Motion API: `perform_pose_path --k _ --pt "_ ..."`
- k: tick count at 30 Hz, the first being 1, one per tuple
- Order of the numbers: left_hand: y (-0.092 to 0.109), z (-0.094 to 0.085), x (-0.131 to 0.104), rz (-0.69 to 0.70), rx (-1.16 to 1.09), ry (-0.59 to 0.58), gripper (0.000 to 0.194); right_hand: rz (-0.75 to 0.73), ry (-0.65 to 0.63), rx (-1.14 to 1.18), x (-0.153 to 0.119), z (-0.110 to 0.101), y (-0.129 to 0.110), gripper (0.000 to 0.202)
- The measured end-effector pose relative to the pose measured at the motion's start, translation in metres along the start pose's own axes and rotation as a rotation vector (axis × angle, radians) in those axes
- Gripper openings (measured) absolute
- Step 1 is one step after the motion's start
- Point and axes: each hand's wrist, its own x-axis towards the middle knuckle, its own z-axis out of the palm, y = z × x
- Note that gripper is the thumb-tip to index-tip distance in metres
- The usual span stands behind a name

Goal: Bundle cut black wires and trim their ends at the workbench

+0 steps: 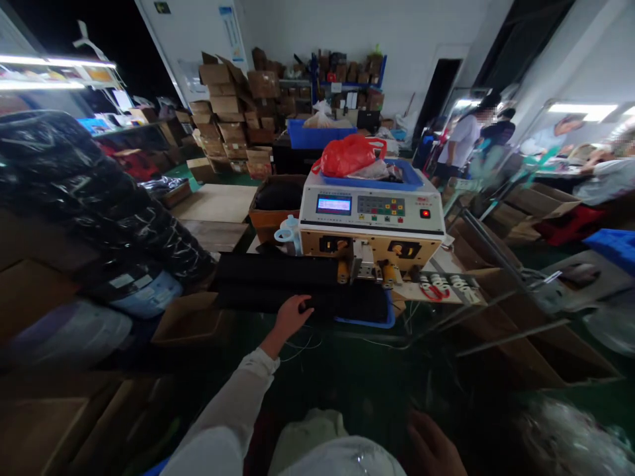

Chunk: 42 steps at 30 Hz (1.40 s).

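My left hand [292, 316] reaches forward to the near edge of a long black piece of material [278, 281] in front of the machine, its fingers curled and pressed on that edge. My right hand [434, 446] is low at the bottom of the view, dark and blurred, away from the machine. The white and tan machine [372, 211] has a lit blue display and a red light. Below its rollers, a blue tray [391, 317] holds black material. On top, another blue tray [413, 175] carries a red plastic bag [351, 155].
Black-wrapped rolls [99, 178] and an open carton [191, 320] are on the left. Metal rails [496, 251] and cartons [546, 344] stand on the right. Stacked boxes [231, 99] line the back, and several people are at the back right.
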Motion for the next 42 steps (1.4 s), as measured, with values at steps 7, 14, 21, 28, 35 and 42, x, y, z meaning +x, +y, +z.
perform_pose_path --k 7,14,21,28,35,42 --pt "0.001 0.008 0.022 0.023 0.054 -0.125 0.039 -0.148 -0.094 -0.099 0.075 0.035 -0.049 0.037" --pt "0.010 0.016 0.038 0.079 0.264 -0.274 0.065 -0.179 -0.217 -0.157 0.105 0.044 -0.071 0.035" --pt "0.005 0.029 0.046 0.074 0.265 -0.358 0.061 -0.145 -0.298 -0.172 0.125 0.032 -0.075 0.037" --pt "-0.001 0.030 0.038 -0.002 0.077 -0.290 0.034 -0.213 -0.296 -0.180 0.141 0.033 -0.090 0.033" --pt "-0.009 0.027 0.024 -0.369 -0.444 0.010 0.037 -0.273 -0.288 0.212 0.180 0.095 -0.120 0.047" --pt "-0.015 0.036 0.029 -0.733 -0.812 -0.030 0.070 -0.157 -0.130 0.230 0.225 0.161 -0.123 0.059"
